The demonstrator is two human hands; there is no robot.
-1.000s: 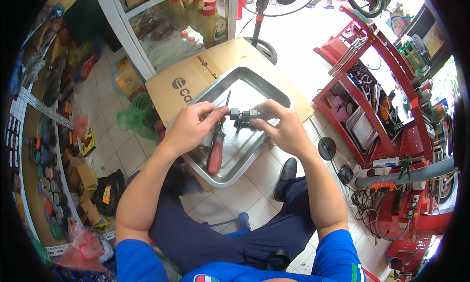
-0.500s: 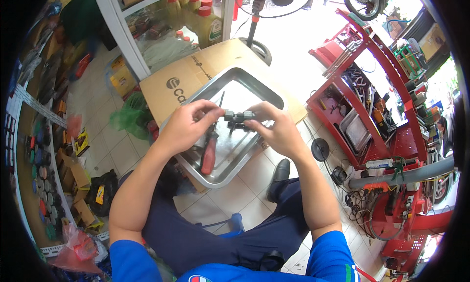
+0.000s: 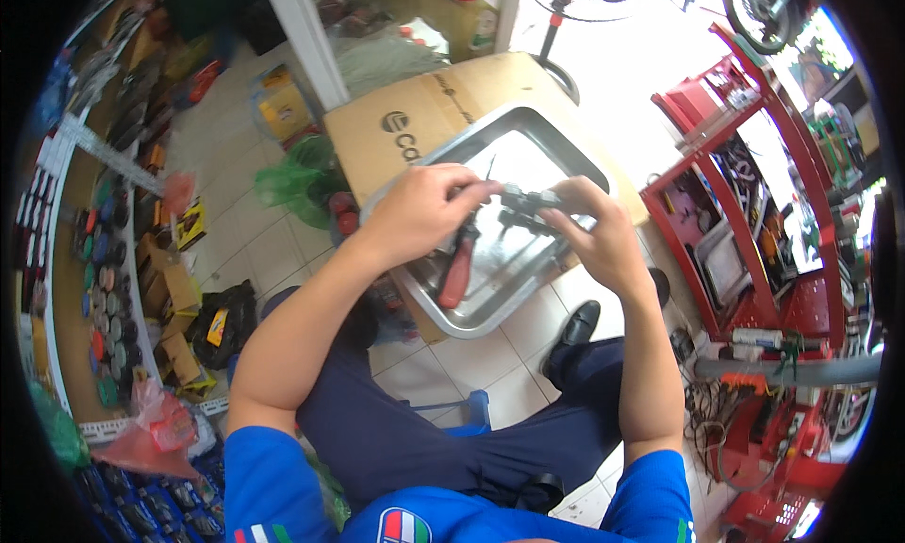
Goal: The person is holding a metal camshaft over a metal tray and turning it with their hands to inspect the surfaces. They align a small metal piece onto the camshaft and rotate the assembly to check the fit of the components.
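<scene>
Over a metal tray (image 3: 426, 307), I hold a small dark metal part (image 3: 528, 204) with hex-like ends and a short piece sticking out below; its exact kind is unclear. My right hand (image 3: 603, 234) pinches its right end between thumb and fingers. At the other end, the thumb and forefinger of my left hand (image 3: 424, 209) are pressed together against the part. A screwdriver (image 3: 457, 274) with a red handle lies in the tray beneath my left fingertips, its thin shaft pointing away from me.
The tray rests on a cardboard box (image 3: 363, 147). A red tool cart (image 3: 688, 185) full of tools stands on the right, near a grey pipe (image 3: 792, 371). Shelves of small jars (image 3: 113, 326) line the left side. A green plastic bag (image 3: 306, 175) lies beside the box.
The whole view has shifted, so the tray and hands appear farther right. The metal part now slants down toward its right end, where it was nearly level. Both hands stay at its ends.
</scene>
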